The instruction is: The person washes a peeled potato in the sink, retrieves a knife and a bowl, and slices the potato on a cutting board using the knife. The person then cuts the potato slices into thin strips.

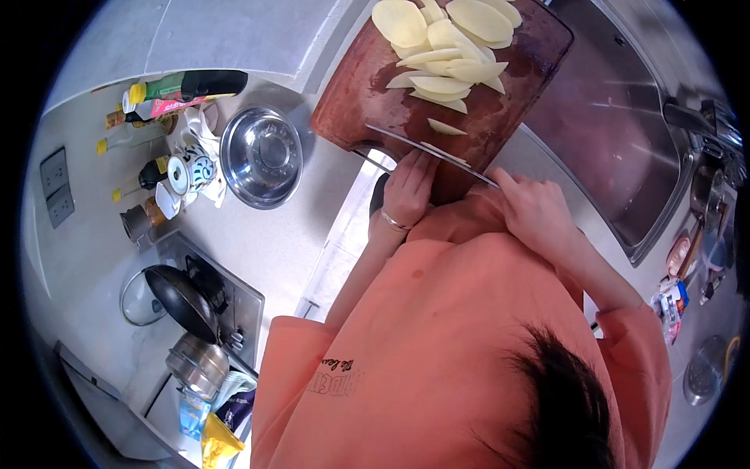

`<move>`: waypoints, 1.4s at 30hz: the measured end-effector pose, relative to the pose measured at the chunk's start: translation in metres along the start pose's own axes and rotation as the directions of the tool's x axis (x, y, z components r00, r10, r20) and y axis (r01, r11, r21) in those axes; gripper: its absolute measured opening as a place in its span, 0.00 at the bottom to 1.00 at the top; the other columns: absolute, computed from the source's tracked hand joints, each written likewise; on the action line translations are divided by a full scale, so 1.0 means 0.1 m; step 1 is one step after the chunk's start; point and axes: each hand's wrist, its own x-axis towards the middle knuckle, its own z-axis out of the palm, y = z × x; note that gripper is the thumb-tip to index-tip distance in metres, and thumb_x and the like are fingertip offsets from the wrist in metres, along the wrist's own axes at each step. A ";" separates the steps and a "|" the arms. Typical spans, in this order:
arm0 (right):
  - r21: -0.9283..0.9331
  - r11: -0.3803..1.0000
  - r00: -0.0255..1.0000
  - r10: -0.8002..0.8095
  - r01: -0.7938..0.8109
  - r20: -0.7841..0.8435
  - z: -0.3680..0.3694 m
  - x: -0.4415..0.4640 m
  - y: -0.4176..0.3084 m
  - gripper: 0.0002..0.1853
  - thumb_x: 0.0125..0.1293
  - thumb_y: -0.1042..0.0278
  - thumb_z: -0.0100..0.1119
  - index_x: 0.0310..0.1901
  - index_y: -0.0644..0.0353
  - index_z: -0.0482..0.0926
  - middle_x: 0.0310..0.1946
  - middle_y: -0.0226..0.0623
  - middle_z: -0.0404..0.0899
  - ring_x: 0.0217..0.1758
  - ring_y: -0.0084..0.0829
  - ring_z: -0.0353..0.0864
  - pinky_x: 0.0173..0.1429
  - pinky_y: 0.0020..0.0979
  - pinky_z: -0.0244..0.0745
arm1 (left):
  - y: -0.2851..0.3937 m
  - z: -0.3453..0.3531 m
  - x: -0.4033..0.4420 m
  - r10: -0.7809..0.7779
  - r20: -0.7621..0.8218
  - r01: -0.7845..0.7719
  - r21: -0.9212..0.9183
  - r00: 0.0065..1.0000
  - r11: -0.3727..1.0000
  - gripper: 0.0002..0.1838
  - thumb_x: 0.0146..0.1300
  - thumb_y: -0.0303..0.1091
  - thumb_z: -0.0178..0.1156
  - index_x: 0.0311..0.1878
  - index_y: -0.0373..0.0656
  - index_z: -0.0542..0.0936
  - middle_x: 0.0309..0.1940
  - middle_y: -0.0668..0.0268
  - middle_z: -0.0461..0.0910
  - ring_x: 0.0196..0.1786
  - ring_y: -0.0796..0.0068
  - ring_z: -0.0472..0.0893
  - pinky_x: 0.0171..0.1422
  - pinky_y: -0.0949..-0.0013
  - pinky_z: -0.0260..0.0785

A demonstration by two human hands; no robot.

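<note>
A wooden cutting board [351, 102] carries a pile of pale potato slices [453, 47] at its far end. One separate potato slice [447, 127] lies just beyond the knife. My right hand [535, 207] is closed around the handle end of the knife [422, 146], whose thin blade slants across the board toward the upper left. Right behind the blade, my left hand [408, 187], with a bracelet on its wrist, has its fingers pressed together on a piece of potato [447, 154]. Most of that piece is hidden by the blade and fingers.
A steel sink [605, 117] adjoins the board on the right. To the left on the counter stand a metal bowl [262, 156], a patterned can [191, 170] and several bottles. A black wok [181, 301] and a steel pot [197, 366] are at the lower left.
</note>
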 end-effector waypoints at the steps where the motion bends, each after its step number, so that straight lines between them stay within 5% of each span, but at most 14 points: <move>1: -0.003 1.000 1.000 0.003 -0.003 0.009 0.00 0.00 -0.01 0.10 0.62 0.66 0.51 0.44 0.58 0.69 0.24 0.44 0.77 0.26 0.47 0.78 0.31 0.45 0.71 | 0.00 0.00 0.00 -0.002 0.000 0.002 0.000 1.000 1.000 0.21 0.46 0.26 0.52 0.45 0.31 0.79 0.45 0.56 0.77 0.49 0.59 0.78 0.52 0.64 0.73; 13: 0.084 0.997 0.996 0.009 -0.002 -0.089 0.21 0.21 0.01 0.10 0.61 0.67 0.52 0.44 0.58 0.70 0.23 0.44 0.77 0.26 0.48 0.78 0.29 0.45 0.71 | 0.01 -0.06 0.12 0.004 -0.004 -0.004 -0.013 1.000 1.000 0.20 0.46 0.26 0.53 0.45 0.31 0.78 0.45 0.57 0.77 0.49 0.60 0.78 0.52 0.64 0.73; 21: 0.036 0.997 0.980 0.070 -0.064 -0.188 -0.14 0.12 0.05 0.09 0.64 0.65 0.52 0.45 0.56 0.73 0.25 0.41 0.77 0.26 0.47 0.77 0.29 0.44 0.71 | 0.02 0.03 0.34 0.040 -0.017 -0.040 0.022 0.999 0.999 0.18 0.53 0.29 0.64 0.47 0.33 0.78 0.46 0.59 0.77 0.48 0.61 0.77 0.54 0.63 0.71; 42: -0.023 0.998 0.981 0.046 -0.052 -0.189 -0.03 0.11 0.18 0.09 0.65 0.66 0.50 0.45 0.55 0.73 0.23 0.41 0.75 0.26 0.46 0.76 0.29 0.44 0.70 | 0.01 0.13 0.40 0.030 0.023 -0.030 0.011 0.999 0.999 0.15 0.55 0.29 0.60 0.45 0.32 0.77 0.46 0.56 0.75 0.49 0.59 0.76 0.57 0.61 0.69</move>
